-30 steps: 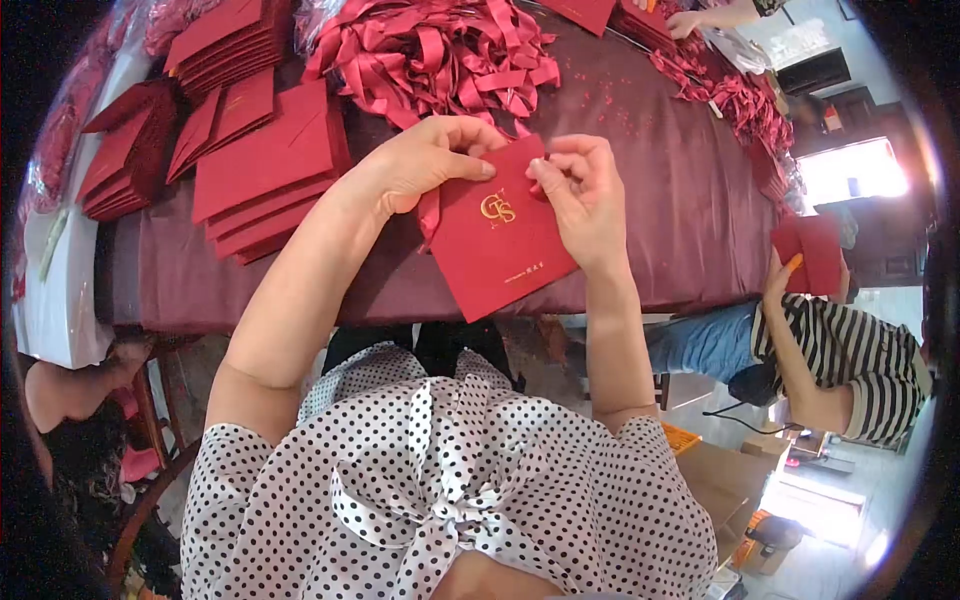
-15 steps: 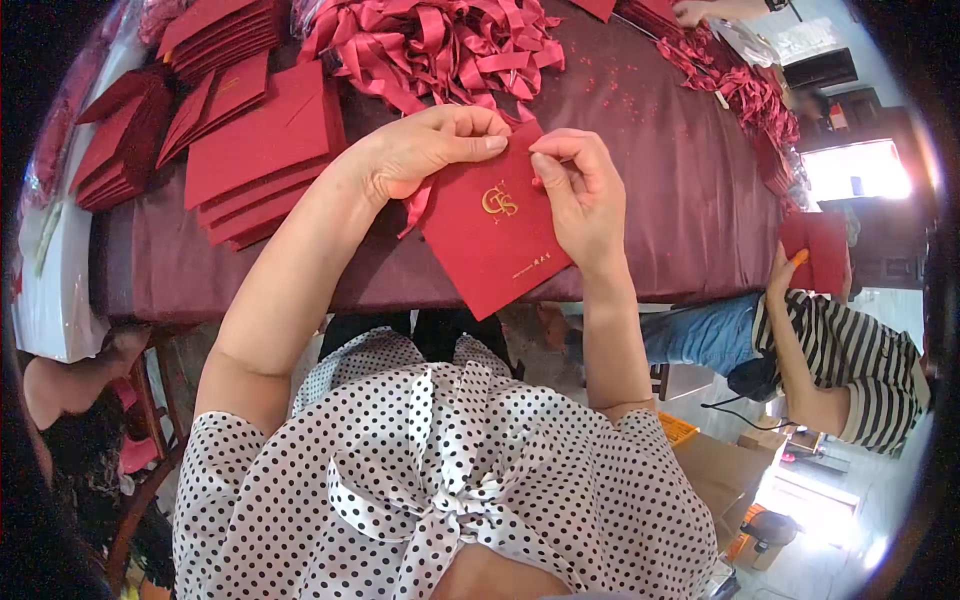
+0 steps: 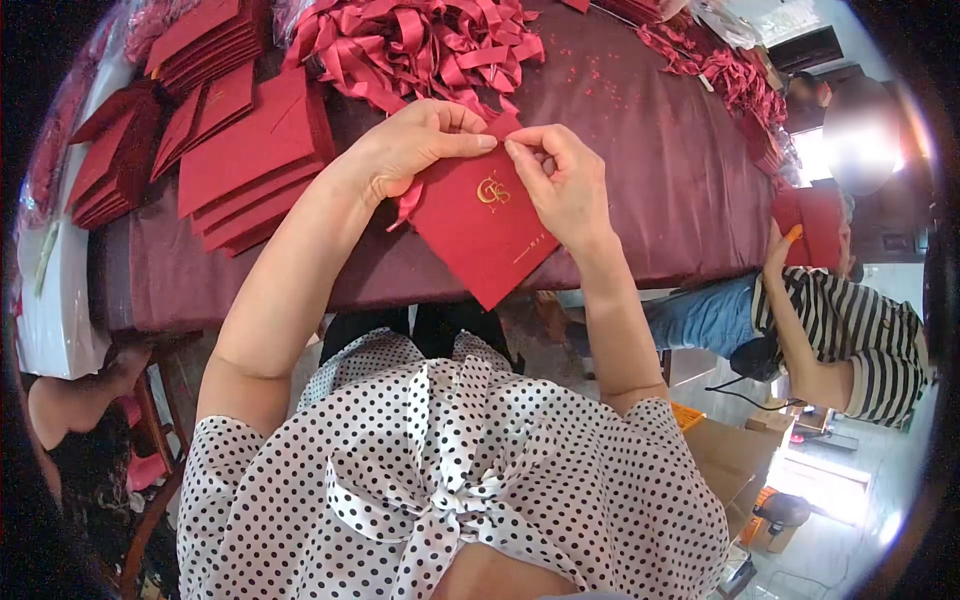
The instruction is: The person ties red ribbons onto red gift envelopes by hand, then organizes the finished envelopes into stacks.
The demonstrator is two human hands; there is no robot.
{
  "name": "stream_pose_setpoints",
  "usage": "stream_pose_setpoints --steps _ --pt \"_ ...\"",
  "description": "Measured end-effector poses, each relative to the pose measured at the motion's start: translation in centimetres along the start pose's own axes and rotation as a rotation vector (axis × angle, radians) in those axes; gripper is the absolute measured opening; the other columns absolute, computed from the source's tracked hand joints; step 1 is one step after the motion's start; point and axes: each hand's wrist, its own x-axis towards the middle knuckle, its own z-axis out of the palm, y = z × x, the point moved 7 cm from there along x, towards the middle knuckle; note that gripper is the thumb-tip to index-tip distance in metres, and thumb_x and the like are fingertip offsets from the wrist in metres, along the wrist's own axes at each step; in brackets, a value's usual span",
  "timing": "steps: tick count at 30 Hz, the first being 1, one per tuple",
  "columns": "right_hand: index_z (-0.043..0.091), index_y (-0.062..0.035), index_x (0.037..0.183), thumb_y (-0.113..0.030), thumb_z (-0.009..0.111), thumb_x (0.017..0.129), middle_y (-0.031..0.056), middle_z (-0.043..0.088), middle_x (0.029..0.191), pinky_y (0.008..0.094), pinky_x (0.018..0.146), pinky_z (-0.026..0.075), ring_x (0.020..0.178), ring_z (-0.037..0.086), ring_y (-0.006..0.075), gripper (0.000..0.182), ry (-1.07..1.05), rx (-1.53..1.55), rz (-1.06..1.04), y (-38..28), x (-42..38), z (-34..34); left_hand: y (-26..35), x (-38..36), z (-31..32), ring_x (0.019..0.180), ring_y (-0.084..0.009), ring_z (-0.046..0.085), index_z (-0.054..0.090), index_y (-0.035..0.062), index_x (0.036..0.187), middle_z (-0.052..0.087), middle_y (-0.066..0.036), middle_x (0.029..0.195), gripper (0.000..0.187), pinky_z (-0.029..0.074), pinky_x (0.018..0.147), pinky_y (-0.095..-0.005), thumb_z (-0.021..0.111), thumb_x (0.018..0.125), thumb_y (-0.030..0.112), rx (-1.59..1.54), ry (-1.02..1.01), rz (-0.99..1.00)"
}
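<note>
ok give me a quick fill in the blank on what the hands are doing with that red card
1. Both hands pinch the top corner of a red square card stamped with a ____ monogram.
2. A strip of red ____ hangs below the left hand.
3. The right hand sits over a ____ tablecloth.
4. Beyond the hands lies a heap of loose red ____.

Missing words: gold; ribbon; maroon; ribbons

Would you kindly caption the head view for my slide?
Both hands, left hand and right hand, pinch a red envelope over the table.
</note>
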Motion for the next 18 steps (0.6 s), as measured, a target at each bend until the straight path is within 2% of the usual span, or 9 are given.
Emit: stream_pose_setpoints --steps 3,6,9,11,12,14,16,17,18 --pt "0.06 -0.0029 0.085 -0.01 0.063 0.081 0.0116 0.059 0.077 0.0323 0.059 0.049 0.066 0.06 0.0244 0.008 0.012 -0.006 -0.04 -0.1 0.3 0.1 0.0 0.2 -0.4 0.069 -0.0072 0.056 0.059 0.004 0.085 0.061 -0.001 0.079 0.016 0.046 0.063 -0.0204 0.071 0.077 0.011 0.04 0.053 0.039" --pt "0.059 -0.0044 0.083 -0.008 0.063 0.079 0.0109 0.057 0.076 0.0353 0.063 0.048 0.071 0.058 0.0276 0.007 0.041 -0.105 -0.183 -0.8 0.4 0.1 0.7 0.2 -0.5 0.066 -0.0076 0.055 0.059 0.0041 0.084 0.061 -0.001 0.077 0.015 0.045 0.06 -0.0206 0.07 0.077 0.01 0.156 0.096 0.12" --pt "0.055 -0.006 0.081 -0.007 0.059 0.077 0.009 0.052 0.078 0.0371 0.068 0.045 0.077 0.053 0.028 0.006 0.052 -0.253 -0.477 -2.5 0.1 0.5 1.4 -0.3 -0.2 0.064 -0.0056 0.05 0.058 0.0035 0.079 0.056 0.002 0.071 0.011 0.041 0.058 -0.0206 0.068 0.077 0.007 0.256 0.123 0.144" --pt "0.057 -0.0055 0.085 -0.005 0.061 0.075 0.0087 0.054 0.077 0.0363 0.063 0.046 0.073 0.055 0.0278 0.011 0.035 -0.367 -0.48 -3.0 0.0 0.4 1.5 0.0 -0.6 0.075 -0.0058 0.051 0.056 0.0036 0.081 0.056 0.004 0.077 0.011 0.042 0.069 -0.0218 0.066 0.077 0.004 0.464 0.179 0.225" --pt "0.055 -0.0053 0.082 -0.007 0.059 0.075 0.0086 0.05 0.075 0.0367 0.064 0.045 0.072 0.052 0.0276 0.008 -0.025 -0.427 -0.467 -3.1 -0.1 0.7 2.3 -0.4 0.0 0.076 -0.0082 0.051 0.055 0.0015 0.081 0.055 0.002 0.076 0.012 0.042 0.07 -0.0233 0.065 0.075 0.002 0.675 0.221 0.264" --pt "0.052 -0.0048 0.08 -0.008 0.057 0.075 0.0087 0.049 0.075 0.0363 0.065 0.045 0.072 0.051 0.0278 0.008 -0.037 -0.442 -0.48 -2.7 -0.1 1.1 2.6 -0.8 0.8 0.065 -0.0106 0.049 0.054 0.0017 0.077 0.054 0.0 0.068 0.013 0.04 0.059 -0.026 0.066 0.074 0.003 0.661 0.284 0.431" --pt "0.052 -0.0043 0.079 -0.009 0.057 0.076 0.0091 0.051 0.075 0.0376 0.066 0.045 0.074 0.053 0.027 0.008 -0.076 -0.489 -0.414 -2.2 0.2 1.6 3.8 -2.1 2.4 0.069 -0.0186 0.053 0.052 0.0007 0.078 0.056 -0.007 0.071 0.013 0.042 0.064 -0.0309 0.065 0.073 0.002 1.016 0.371 0.62" --pt "0.052 -0.0022 0.083 -0.009 0.058 0.077 0.011 0.056 0.077 0.0367 0.066 0.047 0.076 0.057 0.0269 0.011 -0.145 -0.427 -0.36 -2.0 0.6 1.3 3.8 -2.1 2.6 0.073 -0.0264 0.055 0.053 0.0 0.079 0.057 -0.012 0.075 0.014 0.042 0.068 -0.0349 0.064 0.072 0.002 0.986 0.355 0.535" --pt "0.052 -0.0022 0.083 -0.009 0.058 0.077 0.011 0.056 0.077 0.0367 0.066 0.047 0.076 0.057 0.0269 0.011 -0.13 -0.449 -0.355 -2.4 0.9 0.3 4.3 -2.3 2.9 0.072 -0.0231 0.054 0.053 0.0001 0.08 0.056 -0.01 0.073 0.014 0.042 0.067 -0.0327 0.065 0.072 0.002 0.949 0.357 0.522"
